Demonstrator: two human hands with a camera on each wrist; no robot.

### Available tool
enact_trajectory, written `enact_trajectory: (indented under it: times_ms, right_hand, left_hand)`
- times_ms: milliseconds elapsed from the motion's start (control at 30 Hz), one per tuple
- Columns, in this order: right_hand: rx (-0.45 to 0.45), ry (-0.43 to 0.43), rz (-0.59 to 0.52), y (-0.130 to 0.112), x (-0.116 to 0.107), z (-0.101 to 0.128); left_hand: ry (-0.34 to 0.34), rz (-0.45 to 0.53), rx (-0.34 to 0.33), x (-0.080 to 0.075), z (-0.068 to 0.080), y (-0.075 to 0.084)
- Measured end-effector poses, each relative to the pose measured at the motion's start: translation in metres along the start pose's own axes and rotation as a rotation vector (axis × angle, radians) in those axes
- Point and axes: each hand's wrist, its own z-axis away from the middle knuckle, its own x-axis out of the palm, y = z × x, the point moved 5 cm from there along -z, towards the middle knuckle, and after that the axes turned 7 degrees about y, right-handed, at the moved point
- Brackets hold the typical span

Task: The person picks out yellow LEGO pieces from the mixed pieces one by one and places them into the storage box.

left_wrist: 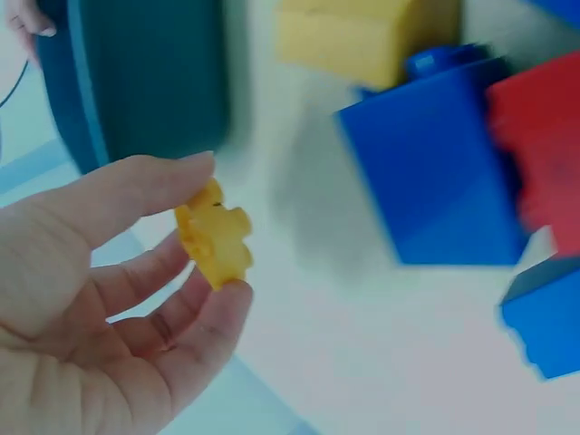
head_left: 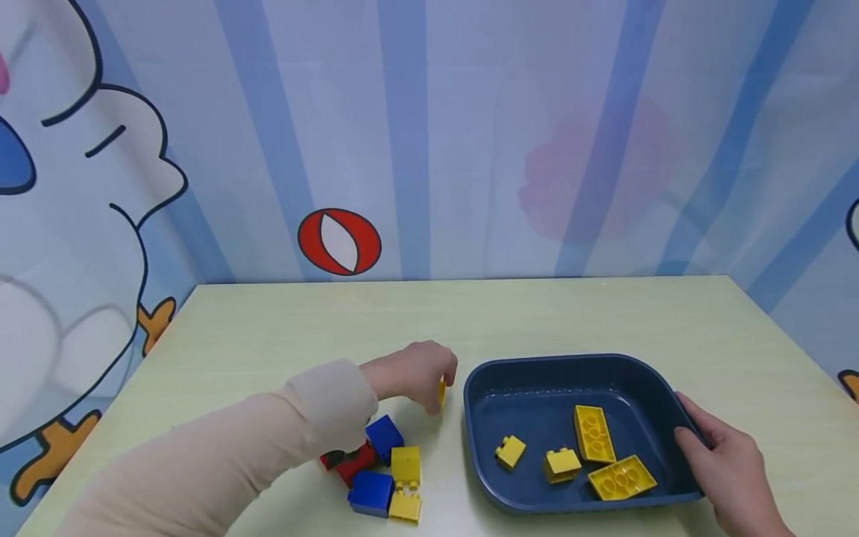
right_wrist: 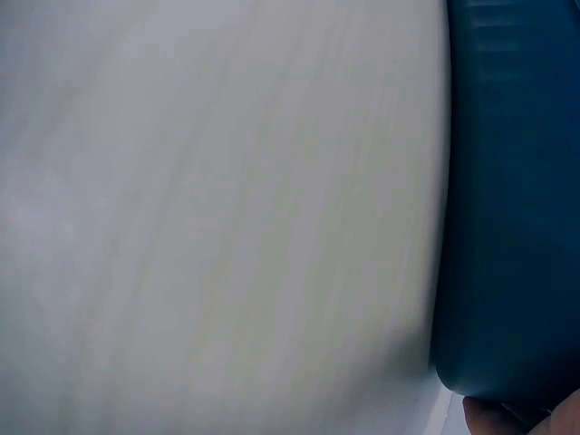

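My left hand (head_left: pixel 416 373) pinches a small yellow building brick (left_wrist: pixel 217 240) between thumb and fingertips, just left of the dark blue tray (head_left: pixel 523 406). In the head view, that hand hides most of the brick. With the thumb over its rim, my right hand (head_left: pixel 728 462) grips the tray's right side. Inside the tray lie several yellow bricks (head_left: pixel 593 434) of two sizes, some on their sides with hollow undersides showing. The right wrist view has the tray's outer wall (right_wrist: pixel 517 208) and fingertips at its lower corner.
Beneath my left forearm, a loose group holds a blue brick (head_left: pixel 371 492), a red brick (head_left: pixel 358 462), yellow bricks (head_left: pixel 406 466) and another blue brick (head_left: pixel 385 437). The pale table (head_left: pixel 322 313) ends at a striped blue backdrop (head_left: pixel 470 149) with cartoon prints.
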Motion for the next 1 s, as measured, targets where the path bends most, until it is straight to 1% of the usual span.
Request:
enact_trajectory:
  times_ms: [133, 233, 333, 433, 567, 767, 900, 1000]
  right_hand:
    - [0.004, -0.004, -0.01, 0.0, 0.001, 0.0]
    - [0.007, -0.004, -0.01, 0.001, 0.001, 0.0]
    - [0.006, -0.003, -0.008, 0.001, 0.001, 0.0]
    - [0.006, -0.008, -0.007, 0.001, 0.0, 0.0]
    - [0.012, -0.009, -0.001, 0.001, 0.0, -0.001]
    - [0.026, 0.001, -0.002, 0.001, 0.001, -0.001]
    - [0.013, 0.012, -0.002, 0.001, 0.0, -0.001]
    - [0.012, 0.014, 0.001, 0.001, 0.0, -0.001]
  left_hand:
    - [0.002, -0.008, -0.054, -0.017, -0.002, 0.007]
    - [0.024, -0.006, -0.078, -0.028, -0.004, 0.014]
    - [0.051, -0.001, -0.081, -0.036, -0.007, 0.022]
    - [0.075, -0.024, -0.051, -0.04, -0.01, 0.032]
    - [0.077, -0.054, 0.01, -0.041, -0.013, 0.045]
    - [0.056, -0.044, 0.079, -0.032, -0.017, 0.059]
    - [0.037, -0.024, 0.095, -0.026, -0.02, 0.065]
    - [0.018, -0.031, 0.101, -0.022, -0.022, 0.068]
